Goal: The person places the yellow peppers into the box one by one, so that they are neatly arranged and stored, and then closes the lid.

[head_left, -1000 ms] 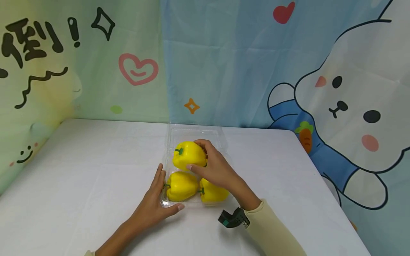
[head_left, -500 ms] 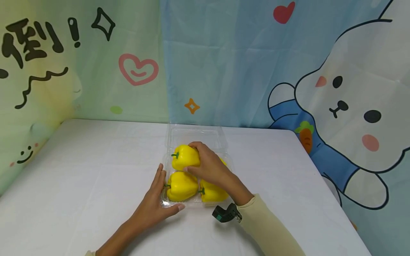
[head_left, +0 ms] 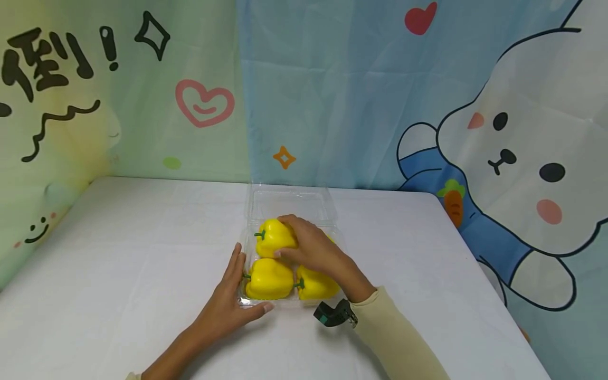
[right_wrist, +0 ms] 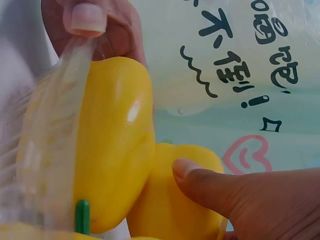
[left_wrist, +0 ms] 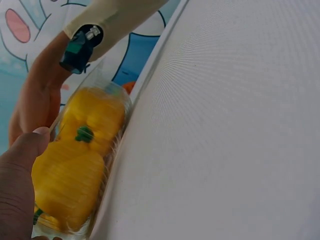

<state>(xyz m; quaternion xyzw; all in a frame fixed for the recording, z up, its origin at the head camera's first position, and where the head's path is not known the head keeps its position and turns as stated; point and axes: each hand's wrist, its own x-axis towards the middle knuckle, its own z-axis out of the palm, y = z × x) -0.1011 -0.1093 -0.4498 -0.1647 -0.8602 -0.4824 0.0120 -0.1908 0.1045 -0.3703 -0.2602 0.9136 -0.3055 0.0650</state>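
Observation:
My right hand (head_left: 315, 248) grips a yellow bell pepper (head_left: 274, 237) with a green stem, at the back left of a clear plastic clamshell box (head_left: 285, 304). In the right wrist view its thumb (right_wrist: 186, 169) presses on that pepper's side. In front of it lies another bell pepper (head_left: 269, 279), and a third (head_left: 317, 285) sits at the front right. A yellow patch (head_left: 331, 240) shows behind my right hand, mostly hidden. My left hand (head_left: 233, 295) rests at the box's front left corner, fingers straight along the left wall, thumb at the front rim.
The box's clear lid (head_left: 292, 203) lies folded back toward the table's far edge. White cloth covers the table (head_left: 142, 253). A printed curtain (head_left: 323, 95) hangs behind it. A dark wrist device (head_left: 334, 313) hangs below my right sleeve.
My right hand has brought the bell pepper slightly left and down, into the back left of the box, uncovering the yellow patch behind it. My left hand has stayed put.

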